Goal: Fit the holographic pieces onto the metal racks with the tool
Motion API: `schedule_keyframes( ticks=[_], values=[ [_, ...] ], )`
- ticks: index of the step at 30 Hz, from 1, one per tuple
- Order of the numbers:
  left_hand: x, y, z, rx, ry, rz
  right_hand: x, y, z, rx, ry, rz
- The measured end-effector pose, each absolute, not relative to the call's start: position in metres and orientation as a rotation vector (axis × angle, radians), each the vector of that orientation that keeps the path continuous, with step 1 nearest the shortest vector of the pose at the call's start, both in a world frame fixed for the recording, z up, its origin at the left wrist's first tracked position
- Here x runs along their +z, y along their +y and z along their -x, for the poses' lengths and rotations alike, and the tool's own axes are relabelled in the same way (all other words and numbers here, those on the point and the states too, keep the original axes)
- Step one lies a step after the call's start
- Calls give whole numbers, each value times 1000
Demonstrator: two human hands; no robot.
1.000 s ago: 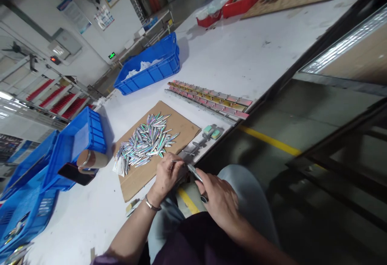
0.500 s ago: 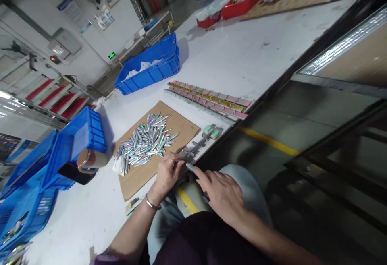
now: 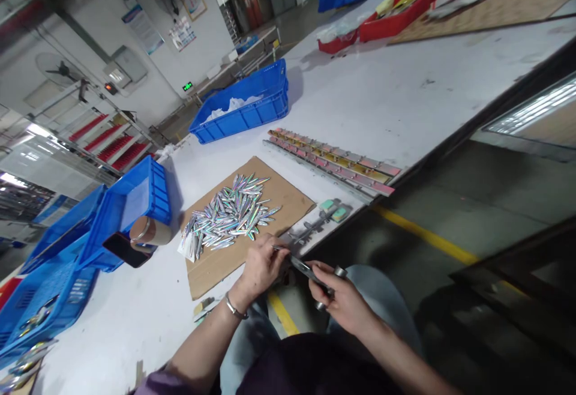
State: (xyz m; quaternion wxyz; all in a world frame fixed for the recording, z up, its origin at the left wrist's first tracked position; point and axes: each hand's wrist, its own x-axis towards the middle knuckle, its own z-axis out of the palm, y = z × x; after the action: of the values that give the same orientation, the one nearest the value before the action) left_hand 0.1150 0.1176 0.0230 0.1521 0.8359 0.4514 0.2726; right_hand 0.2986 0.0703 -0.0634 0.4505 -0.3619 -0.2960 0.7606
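Observation:
My left hand is closed in a pinch over the near edge of the cardboard sheet. What lies between its fingertips is small and mostly hidden. In my right hand is a dark metal hand tool with short cylindrical ends showing beside the fingers. The tool's narrow end points left and reaches my left fingertips. A heap of shiny, iridescent, slim fish-shaped lure bodies covers much of the cardboard. To its right, small dark metal fittings and green blocks lie near the table edge.
Pink and yellow metal strips lie across the white table. Behind them stands a blue crate holding white bags. More blue crates, a phone and a lidded jar are on the left. Red bins sit farther back.
My right hand has turned and drawn slightly back, so more of the metal tool shows. My left hand keeps its pinch near the tool's tip. The view has shifted left.

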Motion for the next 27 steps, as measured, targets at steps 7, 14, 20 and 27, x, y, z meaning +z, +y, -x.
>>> schedule_keyframes(
  ticks=[7, 14, 20, 27],
  values=[
    [61, 177, -95, 473, 1296, -2412, -46, 51, -298, 1807, -662, 981],
    [39, 245, -132, 109, 1726, -2641, -38, 29, -299, 1657, -780, 1165],
    [49, 229, -113, 444, 1704, -2542, -33, 19, -292, 1661, -716, 1121],
    [56, 153, -70, 1168, 1303, -1595, -30, 20, -266, 1808, -348, 932]
  ],
)
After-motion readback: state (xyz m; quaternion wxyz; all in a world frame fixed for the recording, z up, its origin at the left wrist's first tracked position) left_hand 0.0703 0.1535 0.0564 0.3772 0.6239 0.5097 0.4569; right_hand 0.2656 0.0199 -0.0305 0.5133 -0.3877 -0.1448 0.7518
